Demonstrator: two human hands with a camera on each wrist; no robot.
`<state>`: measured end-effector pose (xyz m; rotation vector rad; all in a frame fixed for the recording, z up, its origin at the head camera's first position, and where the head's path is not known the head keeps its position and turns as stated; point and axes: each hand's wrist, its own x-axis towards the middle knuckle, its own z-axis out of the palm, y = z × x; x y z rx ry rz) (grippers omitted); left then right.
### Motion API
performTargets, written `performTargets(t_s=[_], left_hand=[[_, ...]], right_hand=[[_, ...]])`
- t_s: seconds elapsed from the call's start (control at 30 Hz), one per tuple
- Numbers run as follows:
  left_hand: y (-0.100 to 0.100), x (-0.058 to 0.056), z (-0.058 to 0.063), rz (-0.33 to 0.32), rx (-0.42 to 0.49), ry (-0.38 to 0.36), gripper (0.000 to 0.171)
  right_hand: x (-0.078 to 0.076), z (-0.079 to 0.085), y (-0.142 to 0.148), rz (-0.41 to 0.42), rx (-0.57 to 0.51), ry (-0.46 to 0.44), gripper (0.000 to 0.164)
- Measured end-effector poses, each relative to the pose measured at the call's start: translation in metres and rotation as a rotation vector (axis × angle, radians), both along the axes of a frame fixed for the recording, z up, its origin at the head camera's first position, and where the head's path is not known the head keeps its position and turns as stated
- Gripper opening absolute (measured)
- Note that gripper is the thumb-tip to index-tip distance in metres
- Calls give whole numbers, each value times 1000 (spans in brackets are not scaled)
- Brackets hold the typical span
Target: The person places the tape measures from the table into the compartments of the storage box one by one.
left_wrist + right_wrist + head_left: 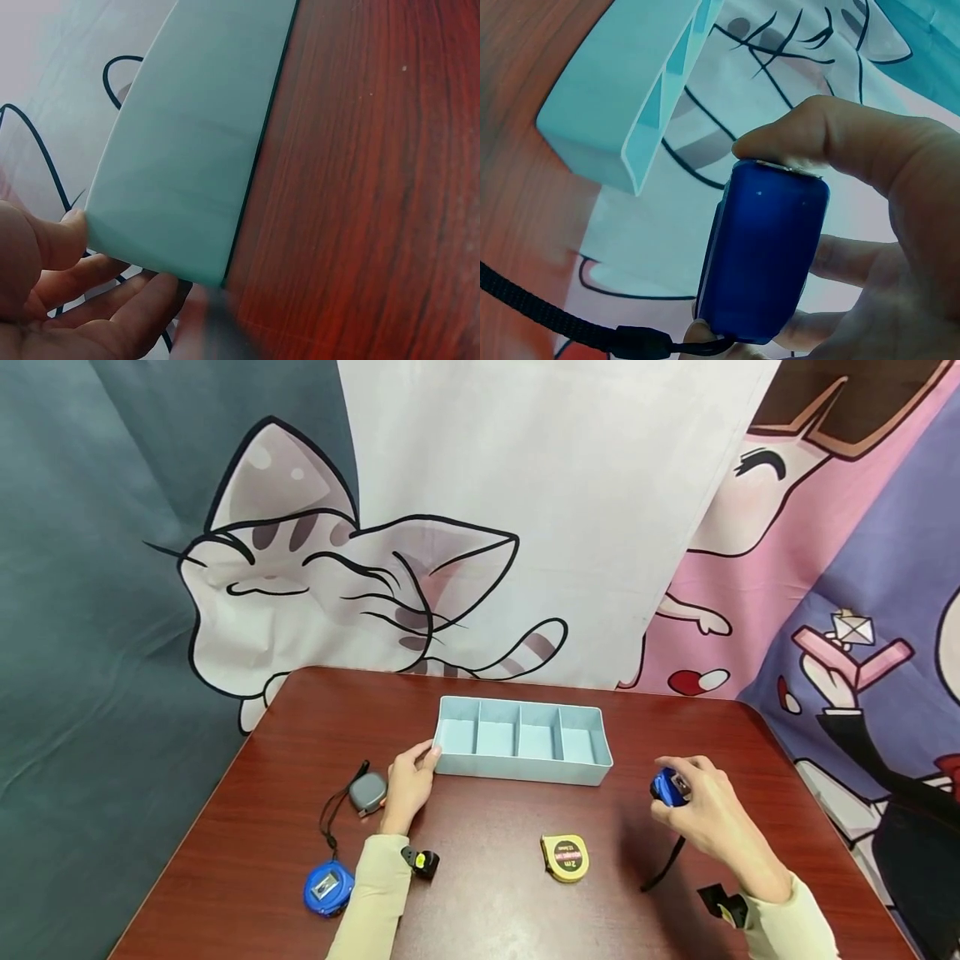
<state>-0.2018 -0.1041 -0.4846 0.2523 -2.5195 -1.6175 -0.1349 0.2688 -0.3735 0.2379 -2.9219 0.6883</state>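
My right hand [705, 806] holds a blue tape measure [670, 787] above the table, right of the tray, with its black wrist strap [663, 867] hanging down. In the right wrist view, the thumb and fingers grip the blue case [769, 247] at its two ends. A long light-blue tray [517, 767] with several compartments stands near the back of the table. At its left end my left hand [409, 781] grips the corner; the left wrist view shows the thumb at the rim of the tray [180, 142] and the fingers against its end wall.
A yellow tape measure [566, 858] lies in front of the tray. Beside the left wrist is a grey tape measure [368, 793] with a black cord, and nearer lies another blue tape measure [328, 888]. A cartoon-printed cloth [555, 527] hangs behind the table.
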Motion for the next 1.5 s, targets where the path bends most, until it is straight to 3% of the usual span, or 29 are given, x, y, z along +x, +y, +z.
performTargets(t_s=[0.2, 0.9, 1.5], left_hand=[[2, 0, 2, 7, -2, 6, 35], [5, 1, -2, 1, 11, 10, 34], [1, 1, -1, -2, 5, 10, 38]], right_hand=[[-2, 6, -8, 20, 14, 37, 46], [-8, 20, -26, 81, 1, 16, 45], [-28, 40, -61, 173, 31, 44, 43]])
